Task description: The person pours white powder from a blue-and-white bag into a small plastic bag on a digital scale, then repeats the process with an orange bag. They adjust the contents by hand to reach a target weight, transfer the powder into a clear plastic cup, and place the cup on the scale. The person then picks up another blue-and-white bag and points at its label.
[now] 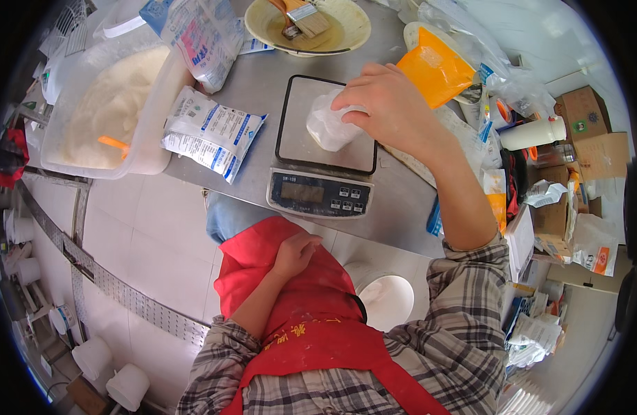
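Observation:
A digital kitchen scale (323,194) with a black-rimmed metal platform stands at the edge of the steel table. On its platform sits a white translucent plastic bag (333,127), bunched up, its contents unclear. My right hand (373,101) reaches in from the right and pinches the top of this bag between thumb and fingers. My left hand (296,255) rests against the red apron (308,332), away from the table, its fingers loosely curled; whether they hold anything cannot be told. Left of the scale lies a white and blue printed packet (212,132).
A large plastic tub (103,114) of pale powder with an orange scoop handle (115,142) stands left. Behind are a printed bag (204,46) and a bowl (253,26) with brushes. An orange packet (435,65) lies right. A white bucket (388,301) stands below.

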`<state>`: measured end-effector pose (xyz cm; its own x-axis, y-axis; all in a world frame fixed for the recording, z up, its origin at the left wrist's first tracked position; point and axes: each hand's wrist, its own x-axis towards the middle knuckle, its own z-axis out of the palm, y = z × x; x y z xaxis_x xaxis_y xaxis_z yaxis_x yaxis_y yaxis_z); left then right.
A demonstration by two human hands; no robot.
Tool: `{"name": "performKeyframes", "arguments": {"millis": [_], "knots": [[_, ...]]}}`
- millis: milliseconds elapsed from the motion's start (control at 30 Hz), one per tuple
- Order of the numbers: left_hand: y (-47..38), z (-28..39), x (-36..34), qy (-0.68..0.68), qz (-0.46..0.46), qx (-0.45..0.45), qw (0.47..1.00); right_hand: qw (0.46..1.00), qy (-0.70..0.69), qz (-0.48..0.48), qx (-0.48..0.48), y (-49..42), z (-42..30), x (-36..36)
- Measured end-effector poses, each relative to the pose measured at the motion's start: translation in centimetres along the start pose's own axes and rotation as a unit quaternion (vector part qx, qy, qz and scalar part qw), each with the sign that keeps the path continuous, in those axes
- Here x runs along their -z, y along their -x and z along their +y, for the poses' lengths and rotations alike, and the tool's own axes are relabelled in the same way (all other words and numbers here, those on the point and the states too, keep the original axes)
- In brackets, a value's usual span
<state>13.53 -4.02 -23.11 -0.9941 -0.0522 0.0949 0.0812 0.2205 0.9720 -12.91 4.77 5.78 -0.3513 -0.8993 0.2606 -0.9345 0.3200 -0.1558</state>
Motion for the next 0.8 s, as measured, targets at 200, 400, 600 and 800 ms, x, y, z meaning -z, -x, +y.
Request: {"name": "performKeyframes", "arguments": {"millis": [200, 400, 600, 800], "knots": [[-0.2, -0.1, 0.0, -0.017, -0.006, -0.001, 1.000, 1.000, 0.000, -0.008, 0.021, -0.4, 0.7, 0.1], [-0.4, -0.1, -0.1, -0.015, -0.005, 0.011, 1.000, 0.999, 0.005, -0.034, 0.042, -0.4, 0.8, 0.1], [-0.5, -0.1, -0.1, -0.015, -0.004, 0.005, 1.000, 0.994, 0.036, -0.092, 0.037, -1.1, 0.6, 0.0], [-0.6, 0.0, -0.1, -0.012, -0.005, 0.000, 1.000, 0.991, 0.039, -0.122, 0.038, -1.6, 0.8, -0.4]]}}
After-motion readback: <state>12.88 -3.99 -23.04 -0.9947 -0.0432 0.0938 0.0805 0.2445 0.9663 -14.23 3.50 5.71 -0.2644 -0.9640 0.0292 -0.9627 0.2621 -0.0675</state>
